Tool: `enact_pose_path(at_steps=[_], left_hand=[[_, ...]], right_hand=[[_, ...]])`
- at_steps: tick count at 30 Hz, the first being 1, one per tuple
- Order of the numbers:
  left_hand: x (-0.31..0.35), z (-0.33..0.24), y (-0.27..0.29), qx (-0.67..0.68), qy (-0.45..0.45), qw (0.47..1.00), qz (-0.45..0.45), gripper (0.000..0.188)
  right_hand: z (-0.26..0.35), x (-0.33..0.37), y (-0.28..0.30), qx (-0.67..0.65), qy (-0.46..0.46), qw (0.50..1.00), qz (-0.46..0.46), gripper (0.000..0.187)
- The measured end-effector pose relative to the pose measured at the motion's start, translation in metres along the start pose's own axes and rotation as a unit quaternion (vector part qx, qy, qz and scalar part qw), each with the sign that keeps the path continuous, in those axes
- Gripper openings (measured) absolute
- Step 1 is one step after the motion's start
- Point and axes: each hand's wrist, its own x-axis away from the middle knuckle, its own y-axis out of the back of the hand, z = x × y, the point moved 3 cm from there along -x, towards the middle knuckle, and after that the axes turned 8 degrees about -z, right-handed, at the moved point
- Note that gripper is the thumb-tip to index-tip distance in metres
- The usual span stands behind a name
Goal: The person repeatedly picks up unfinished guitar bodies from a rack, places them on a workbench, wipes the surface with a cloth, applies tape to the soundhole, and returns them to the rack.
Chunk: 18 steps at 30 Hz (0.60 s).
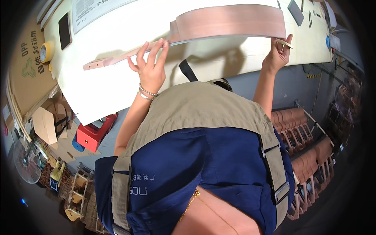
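Observation:
An unfinished reddish-brown guitar [231, 21], ukulele-like in shape, is held on its edge over the white-topped table, its curved side facing up and its neck pointing left. My left hand [150, 68] is at the neck near the body, fingers long and spread along it, the thumb on its lower edge. At the body's right end, my right hand [277, 56] has its fingers bent. A thin pale flat piece [285, 43] sticks out between them, close to the guitar's end; its kind is unclear. The guitar's far face is hidden.
On the table [90, 92] lie a dark phone [65, 31], a printed sheet [88, 11] and a dark flat block [295, 13]. A yellow tape roll [47, 52] sits by a cardboard box [35, 70]. Below are a red tool [94, 135] and racks of guitar bodies [309, 156].

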Motion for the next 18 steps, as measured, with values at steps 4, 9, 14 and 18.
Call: enact_pose_path(at_steps=[4,9,14,18], left_hand=[[-0.010,-0.021,-0.010,0.007,-0.033,0.999,-0.016,0.045],[-0.011,-0.021,-0.011,-0.009,-0.056,0.998,-0.028,0.041],[-0.019,-0.016,-0.007,0.004,-0.084,0.996,-0.032,0.035],[-0.023,-0.014,-0.006,0.016,-0.110,0.993,-0.023,0.026]], right_hand=[[0.000,0.001,-0.003,-0.005,-0.001,1.000,-0.006,0.067],[-0.003,0.003,-0.003,0.008,-0.001,1.000,-0.020,0.070],[-0.011,0.004,-0.001,0.017,-0.027,0.998,-0.046,0.075],[-0.025,0.004,0.004,0.020,-0.065,0.996,-0.053,0.077]])
